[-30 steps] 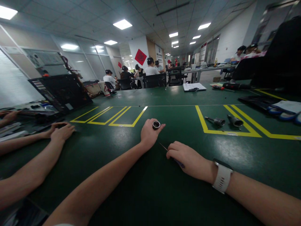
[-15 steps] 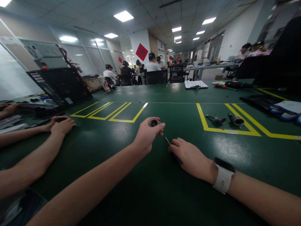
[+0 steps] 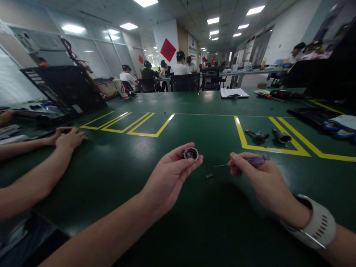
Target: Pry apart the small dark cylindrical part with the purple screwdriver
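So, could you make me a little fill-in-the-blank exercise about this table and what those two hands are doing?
1. The right hand holds a thin-shafted tool, while the ring-shaped metal part is in the person's ____.
2. The table is coloured ____.
3. The tape outlines on it are ____.
4. Side by side within one outline lie ____ large metal pieces.

Missing words: left hand; green; yellow; two.
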Demonstrator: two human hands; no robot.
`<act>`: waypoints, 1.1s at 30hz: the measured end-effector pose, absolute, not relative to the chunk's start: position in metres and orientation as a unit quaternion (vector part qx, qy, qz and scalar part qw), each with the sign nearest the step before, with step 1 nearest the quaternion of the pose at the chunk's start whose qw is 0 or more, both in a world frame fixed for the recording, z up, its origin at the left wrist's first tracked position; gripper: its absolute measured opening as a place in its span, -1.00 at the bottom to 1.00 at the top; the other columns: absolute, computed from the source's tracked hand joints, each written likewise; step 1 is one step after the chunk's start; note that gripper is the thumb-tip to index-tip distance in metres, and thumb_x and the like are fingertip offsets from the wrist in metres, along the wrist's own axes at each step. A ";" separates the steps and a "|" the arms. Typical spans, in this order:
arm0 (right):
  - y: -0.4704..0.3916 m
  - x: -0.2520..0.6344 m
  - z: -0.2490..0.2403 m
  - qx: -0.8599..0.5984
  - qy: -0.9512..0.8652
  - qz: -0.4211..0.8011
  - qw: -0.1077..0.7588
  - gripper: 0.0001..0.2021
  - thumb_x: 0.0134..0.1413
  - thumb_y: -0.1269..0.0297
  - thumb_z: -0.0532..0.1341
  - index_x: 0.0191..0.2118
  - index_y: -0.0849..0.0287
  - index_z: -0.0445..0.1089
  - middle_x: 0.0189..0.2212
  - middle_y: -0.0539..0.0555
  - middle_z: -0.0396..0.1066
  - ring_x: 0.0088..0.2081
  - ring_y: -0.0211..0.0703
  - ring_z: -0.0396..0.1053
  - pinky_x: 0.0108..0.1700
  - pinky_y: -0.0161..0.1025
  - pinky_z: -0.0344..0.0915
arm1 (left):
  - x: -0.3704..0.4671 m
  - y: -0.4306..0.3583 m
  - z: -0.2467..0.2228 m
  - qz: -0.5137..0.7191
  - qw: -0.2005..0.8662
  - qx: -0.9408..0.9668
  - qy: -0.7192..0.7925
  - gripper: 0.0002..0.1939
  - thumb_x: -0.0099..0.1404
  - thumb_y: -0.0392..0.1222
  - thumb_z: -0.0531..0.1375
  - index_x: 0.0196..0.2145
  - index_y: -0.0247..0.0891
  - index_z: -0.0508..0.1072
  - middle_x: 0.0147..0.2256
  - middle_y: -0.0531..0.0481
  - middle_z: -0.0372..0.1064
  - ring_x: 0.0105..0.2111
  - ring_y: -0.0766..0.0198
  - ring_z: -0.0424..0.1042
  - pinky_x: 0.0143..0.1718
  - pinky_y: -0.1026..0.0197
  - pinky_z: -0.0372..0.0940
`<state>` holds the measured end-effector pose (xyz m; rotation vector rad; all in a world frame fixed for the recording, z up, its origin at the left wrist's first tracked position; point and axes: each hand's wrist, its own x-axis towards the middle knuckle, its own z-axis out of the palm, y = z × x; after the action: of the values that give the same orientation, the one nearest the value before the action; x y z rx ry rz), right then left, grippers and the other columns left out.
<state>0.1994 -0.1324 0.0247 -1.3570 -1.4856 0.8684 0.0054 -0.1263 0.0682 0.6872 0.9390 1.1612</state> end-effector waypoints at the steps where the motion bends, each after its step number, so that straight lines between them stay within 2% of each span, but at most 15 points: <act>1: -0.133 0.200 0.022 -0.552 -0.588 0.360 0.468 -0.66 0.07 -0.02 0.12 -0.43 0.16 0.40 -0.55 0.02 0.38 -0.46 -0.19 0.34 -0.42 -0.24 0.28 | 0.005 -0.128 0.066 0.506 0.688 0.314 0.415 -0.61 0.09 -0.58 0.09 -0.12 -0.37 0.39 -0.22 -0.10 0.41 -0.19 0.24 0.45 -0.01 0.18 0.32; 7: -0.135 0.196 0.016 -0.558 -0.596 0.383 0.433 -0.63 0.05 -0.05 0.12 -0.46 0.17 0.39 -0.57 0.01 0.36 -0.47 -0.20 0.32 -0.42 -0.26 0.25 | -0.004 -0.128 0.057 0.426 0.698 0.364 0.446 -0.64 0.08 -0.52 0.18 -0.15 -0.31 0.44 -0.16 -0.09 0.40 -0.13 0.21 0.41 0.00 0.15 0.29; 20: -0.133 0.194 0.021 -0.585 -0.662 0.322 0.341 -0.64 0.13 0.02 0.04 -0.47 0.15 0.38 -0.58 0.00 0.37 -0.50 -0.21 0.34 -0.49 -0.30 0.22 | -0.007 -0.122 0.046 0.392 0.691 0.393 0.463 -0.63 0.07 -0.49 0.20 -0.14 -0.27 0.44 -0.12 -0.08 0.39 -0.09 0.19 0.37 0.03 0.10 0.25; 26: -0.142 0.192 0.035 -0.543 -0.741 0.253 0.304 -0.63 0.11 0.11 0.05 -0.64 0.14 0.30 -0.72 -0.05 0.24 -0.65 -0.28 0.21 -0.59 -0.32 0.11 | -0.008 -0.124 0.043 0.375 0.695 0.401 0.465 -0.62 0.05 -0.46 0.22 -0.14 -0.25 0.43 -0.11 -0.07 0.38 -0.09 0.19 0.37 0.02 0.10 0.24; 29: -0.144 0.191 0.032 -0.561 -0.716 0.259 0.326 -0.64 0.09 0.10 0.05 -0.63 0.13 0.31 -0.72 -0.04 0.26 -0.64 -0.26 0.23 -0.60 -0.32 0.12 | -0.007 -0.127 0.044 0.362 0.700 0.407 0.462 -0.61 0.04 -0.45 0.23 -0.14 -0.26 0.43 -0.12 -0.07 0.38 -0.10 0.19 0.37 0.02 0.09 0.22; 33: -0.143 0.194 0.017 -0.582 -0.639 0.307 0.399 -0.65 0.07 0.02 0.09 -0.55 0.14 0.38 -0.64 0.02 0.34 -0.56 -0.20 0.31 -0.57 -0.30 0.19 | -0.007 -0.129 0.043 0.349 0.696 0.425 0.461 -0.62 0.03 -0.41 0.24 -0.15 -0.24 0.44 -0.13 -0.06 0.38 -0.08 0.16 0.34 0.02 0.05 0.19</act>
<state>0.1940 -0.1432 0.0174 -1.4728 -1.6180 0.7763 -0.0074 -0.1287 0.0433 0.9492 1.0278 0.7794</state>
